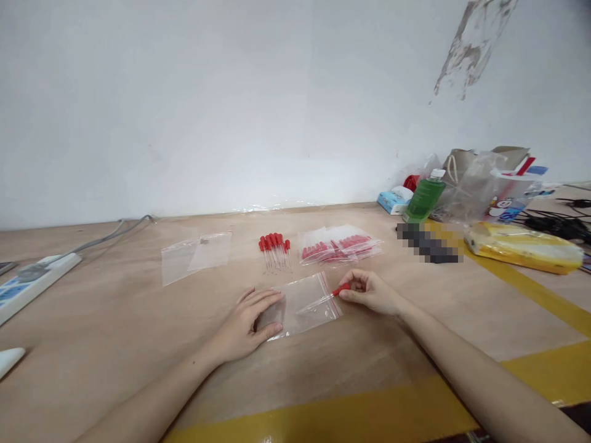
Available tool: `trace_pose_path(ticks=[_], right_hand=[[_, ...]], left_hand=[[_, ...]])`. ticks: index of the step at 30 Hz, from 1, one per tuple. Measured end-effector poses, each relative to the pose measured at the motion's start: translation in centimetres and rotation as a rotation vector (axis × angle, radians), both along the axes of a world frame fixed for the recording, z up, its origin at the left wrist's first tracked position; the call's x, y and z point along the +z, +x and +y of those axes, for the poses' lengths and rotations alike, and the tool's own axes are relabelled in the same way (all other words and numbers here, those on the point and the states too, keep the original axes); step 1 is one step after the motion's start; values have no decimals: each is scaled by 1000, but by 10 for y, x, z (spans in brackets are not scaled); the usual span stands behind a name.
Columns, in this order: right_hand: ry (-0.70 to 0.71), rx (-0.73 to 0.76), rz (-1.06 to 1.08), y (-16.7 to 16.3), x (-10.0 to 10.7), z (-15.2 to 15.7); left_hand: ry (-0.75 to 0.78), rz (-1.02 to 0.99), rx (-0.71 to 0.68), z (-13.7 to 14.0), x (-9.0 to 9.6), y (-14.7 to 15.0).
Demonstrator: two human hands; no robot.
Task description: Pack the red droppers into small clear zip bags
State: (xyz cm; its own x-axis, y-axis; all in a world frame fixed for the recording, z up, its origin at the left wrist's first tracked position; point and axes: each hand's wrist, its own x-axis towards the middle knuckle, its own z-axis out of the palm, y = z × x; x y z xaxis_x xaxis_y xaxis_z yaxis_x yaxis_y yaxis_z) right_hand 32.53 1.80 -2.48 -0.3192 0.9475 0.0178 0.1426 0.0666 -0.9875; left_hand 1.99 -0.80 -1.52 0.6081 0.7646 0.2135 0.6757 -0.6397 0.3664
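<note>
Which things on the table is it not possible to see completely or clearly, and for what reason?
All in the head view:
- Near corner of the clear bag: covered by the left hand.
- Exact count of piled red-ended sticks: they overlap.
- Dark object: masked by pixel blocks.
- White object: cut by the left edge.

One camera is sitting on the person's head. It is looking forward and down at the worktop (pixel 115 344), and its top half is showing the wall (pixel 231 111) behind. The arms (pixel 462 360) are coming in from the bottom. The left hand (pixel 237 327) and right hand (pixel 375 295) are showing below the middle, quite near the camera.
</note>
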Motion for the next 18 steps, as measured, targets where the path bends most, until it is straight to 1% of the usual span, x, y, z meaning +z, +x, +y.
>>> trace_pose_path(ticks=[2,3,7,14,18], right_hand=[[41,67,-89,2,3,-2],[68,78,-119,1,4,-3],[176,28,-182,-10,4,-5],[168,76,-267,-24,-8,-1],[187,80,-260,-29,-5,-4]], left_hand=[[0,4,-3,0,1,0],[-2,6,-5,0,1,0],[-10,16,-17,1,1,1],[-20,43,-36,1,2,4],[-32,52,-38,1,2,5]])
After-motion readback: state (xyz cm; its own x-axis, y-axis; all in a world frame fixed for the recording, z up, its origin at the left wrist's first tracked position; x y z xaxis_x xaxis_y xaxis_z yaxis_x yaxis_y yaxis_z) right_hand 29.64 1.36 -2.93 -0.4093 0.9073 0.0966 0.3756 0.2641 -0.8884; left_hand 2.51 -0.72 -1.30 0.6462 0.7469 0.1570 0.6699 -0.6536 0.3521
